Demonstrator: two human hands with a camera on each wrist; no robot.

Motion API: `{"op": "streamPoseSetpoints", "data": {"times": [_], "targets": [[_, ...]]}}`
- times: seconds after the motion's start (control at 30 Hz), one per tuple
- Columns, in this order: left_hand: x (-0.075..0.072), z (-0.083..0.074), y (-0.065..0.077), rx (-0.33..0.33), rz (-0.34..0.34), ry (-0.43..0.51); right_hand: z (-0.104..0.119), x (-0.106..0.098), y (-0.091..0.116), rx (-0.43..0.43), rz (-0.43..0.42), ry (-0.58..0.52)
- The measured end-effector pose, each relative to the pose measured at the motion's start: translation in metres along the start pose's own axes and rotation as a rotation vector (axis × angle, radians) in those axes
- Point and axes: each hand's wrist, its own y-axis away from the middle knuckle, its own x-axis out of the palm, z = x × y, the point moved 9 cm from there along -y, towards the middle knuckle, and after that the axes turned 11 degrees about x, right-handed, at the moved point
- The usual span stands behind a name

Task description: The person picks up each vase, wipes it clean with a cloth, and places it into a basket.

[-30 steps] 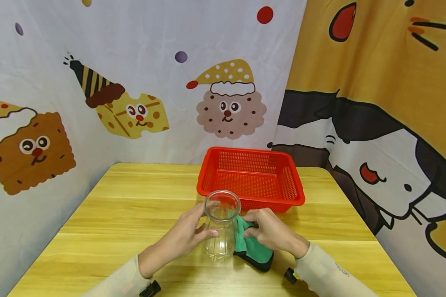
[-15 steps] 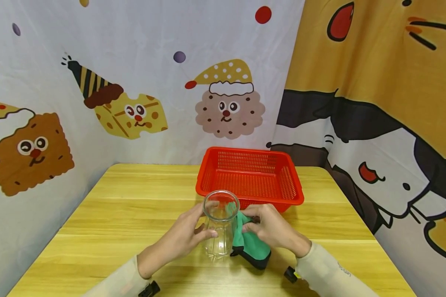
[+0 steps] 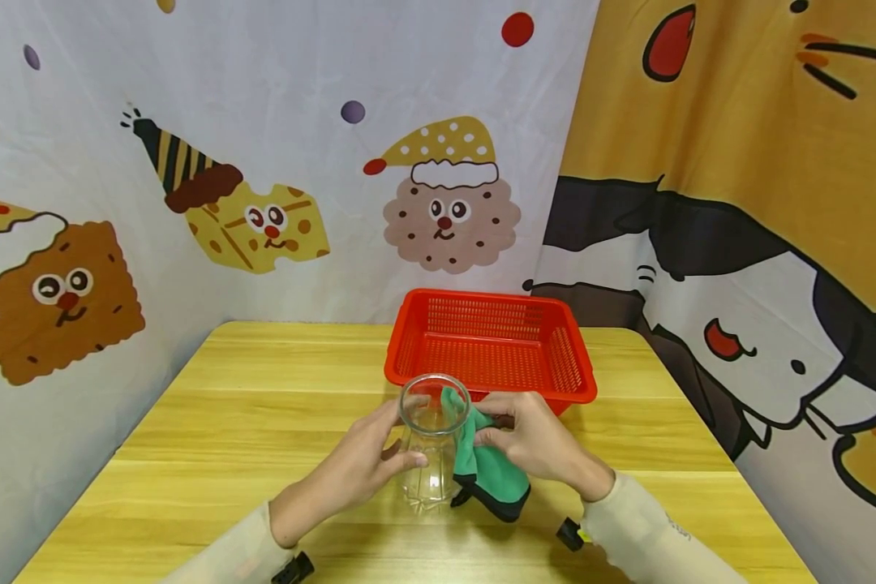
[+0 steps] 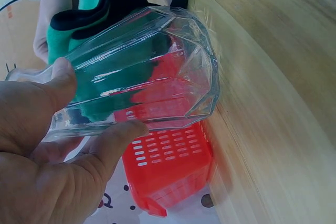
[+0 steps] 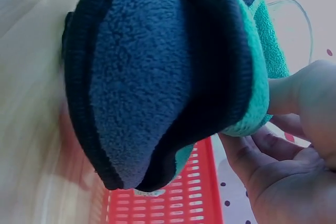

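Note:
A clear faceted glass vase point(image 3: 432, 458) stands upright on the wooden table, its round mouth facing up. My left hand point(image 3: 368, 454) grips it from the left, thumb on the near side and fingers round behind; the left wrist view shows the thumb and fingers on the glass point(image 4: 136, 82). My right hand point(image 3: 533, 438) pinches a green cloth point(image 3: 500, 474) with a dark edge against the vase's right side. In the right wrist view the cloth point(image 5: 142, 72) shows a grey fuzzy underside and hides much of the vase.
Just behind the vase sits a red perforated plastic basket point(image 3: 489, 353). The wooden table point(image 3: 263, 414) extends on both sides of the hands. A printed cartoon curtain point(image 3: 299, 146) hangs beyond its far edge.
My right hand has moved slightly up and away along the vase's side, bringing the cloth with it; the cloth's upper end now reaches nearer the rim. My left hand and the vase stay put.

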Motion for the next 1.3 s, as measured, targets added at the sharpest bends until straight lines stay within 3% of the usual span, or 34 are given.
{"op": "streamPoseSetpoints", "data": {"times": [0.3,0.77,1.07,1.3], "targets": [[0.0,-0.001,0.0,0.008,-0.001,-0.004,0.009,-0.01,-0.002,-0.05,-0.048,-0.052],[0.001,-0.001,0.0,0.011,-0.002,0.022,0.01,-0.015,-0.002,-0.016,-0.051,-0.128],[0.0,-0.001,0.0,0.021,-0.004,-0.015,0.008,-0.021,-0.001,-0.027,-0.091,-0.14],[0.0,-0.001,0.0,0.015,-0.008,0.008,0.012,-0.029,-0.001,-0.06,-0.116,-0.112]]}}
